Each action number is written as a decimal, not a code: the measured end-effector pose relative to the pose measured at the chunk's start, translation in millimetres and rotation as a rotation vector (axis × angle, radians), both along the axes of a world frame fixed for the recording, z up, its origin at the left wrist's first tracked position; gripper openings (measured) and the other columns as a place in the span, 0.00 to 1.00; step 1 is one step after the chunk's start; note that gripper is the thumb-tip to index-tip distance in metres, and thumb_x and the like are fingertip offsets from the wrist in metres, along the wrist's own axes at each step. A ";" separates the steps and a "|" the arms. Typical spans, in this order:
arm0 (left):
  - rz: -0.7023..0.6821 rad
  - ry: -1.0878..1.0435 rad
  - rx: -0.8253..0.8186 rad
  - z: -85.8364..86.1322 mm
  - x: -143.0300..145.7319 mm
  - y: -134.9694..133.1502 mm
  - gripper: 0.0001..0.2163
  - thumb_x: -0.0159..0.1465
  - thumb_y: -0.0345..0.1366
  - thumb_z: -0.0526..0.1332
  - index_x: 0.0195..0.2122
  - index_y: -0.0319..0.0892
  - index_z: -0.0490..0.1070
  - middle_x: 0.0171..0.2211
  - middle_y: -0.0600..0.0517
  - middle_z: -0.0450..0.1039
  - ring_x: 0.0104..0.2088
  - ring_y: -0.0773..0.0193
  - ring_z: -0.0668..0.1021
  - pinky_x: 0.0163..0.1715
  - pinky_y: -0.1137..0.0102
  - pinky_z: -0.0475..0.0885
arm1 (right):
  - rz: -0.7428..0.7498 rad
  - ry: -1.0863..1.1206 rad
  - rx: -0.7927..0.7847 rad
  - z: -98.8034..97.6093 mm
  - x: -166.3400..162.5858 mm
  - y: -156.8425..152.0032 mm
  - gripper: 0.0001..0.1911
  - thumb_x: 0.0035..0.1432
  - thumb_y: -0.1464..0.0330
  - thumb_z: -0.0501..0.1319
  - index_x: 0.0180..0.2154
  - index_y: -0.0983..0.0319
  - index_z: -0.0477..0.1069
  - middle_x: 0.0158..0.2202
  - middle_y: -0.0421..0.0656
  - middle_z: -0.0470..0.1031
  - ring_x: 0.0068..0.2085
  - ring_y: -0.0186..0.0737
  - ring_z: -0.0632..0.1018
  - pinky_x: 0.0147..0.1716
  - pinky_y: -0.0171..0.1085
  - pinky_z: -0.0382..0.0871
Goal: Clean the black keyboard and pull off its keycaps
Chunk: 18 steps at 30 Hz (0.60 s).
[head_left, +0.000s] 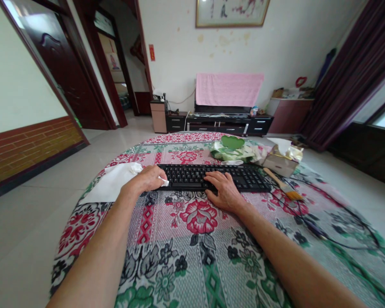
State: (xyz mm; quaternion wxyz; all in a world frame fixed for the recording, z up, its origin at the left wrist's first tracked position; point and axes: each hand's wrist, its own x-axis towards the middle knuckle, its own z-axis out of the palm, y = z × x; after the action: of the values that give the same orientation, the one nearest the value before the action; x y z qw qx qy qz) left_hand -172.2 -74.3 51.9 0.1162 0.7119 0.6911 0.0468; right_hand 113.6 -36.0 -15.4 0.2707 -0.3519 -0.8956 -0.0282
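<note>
A black computer keyboard (189,174) lies across the flowered tablecloth. My left hand (149,177) is closed at the keyboard's left end, with a small white wipe (164,182) sticking out from between its fingers over the lower left keys. Resting on the keys right of centre, my right hand (223,190) is open, palm down, fingers spread, with the thumb at the front edge. Left of my left hand lies a white sheet of paper (112,184) with a crumpled white tissue (135,168) on it.
Behind the keyboard is a green-and-white wipes pack (232,149) with its green lid up. A tissue box (280,162) stands at the right. A wooden-handled brush (284,186) lies by the keyboard's right end. A black cable (346,207) loops over the right side of the table.
</note>
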 end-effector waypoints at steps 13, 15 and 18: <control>-0.096 -0.351 0.171 -10.6 39.2 7.4 0.10 0.53 0.40 0.60 0.33 0.43 0.76 0.25 0.55 0.73 0.27 0.67 0.71 0.27 0.74 0.63 | 0.047 0.145 0.008 5.8 -6.5 -6.9 0.18 0.55 0.65 0.56 0.48 0.59 0.68 0.49 0.47 0.71 0.50 0.46 0.70 0.54 0.51 0.53; -0.148 -0.438 0.183 -15.6 54.9 7.5 0.08 0.54 0.38 0.60 0.32 0.42 0.75 0.24 0.56 0.72 0.25 0.69 0.70 0.26 0.74 0.62 | 0.065 0.231 -0.024 5.9 -14.8 -10.4 0.16 0.56 0.64 0.56 0.46 0.60 0.68 0.44 0.47 0.74 0.46 0.43 0.72 0.50 0.47 0.60; -0.174 -0.503 0.198 -19.9 71.3 5.4 0.07 0.54 0.37 0.60 0.31 0.40 0.73 0.23 0.57 0.70 0.24 0.70 0.68 0.24 0.75 0.61 | 0.107 0.348 -0.114 8.3 -30.2 -18.1 0.15 0.57 0.63 0.56 0.45 0.61 0.69 0.39 0.45 0.75 0.39 0.39 0.74 0.41 0.39 0.66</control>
State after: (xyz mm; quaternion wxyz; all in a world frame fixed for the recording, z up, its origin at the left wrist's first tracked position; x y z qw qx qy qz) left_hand -100.9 -68.9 32.0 0.2174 0.7423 0.5691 0.2790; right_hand 83.4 -54.1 -7.1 0.4020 -0.3182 -0.8529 0.0985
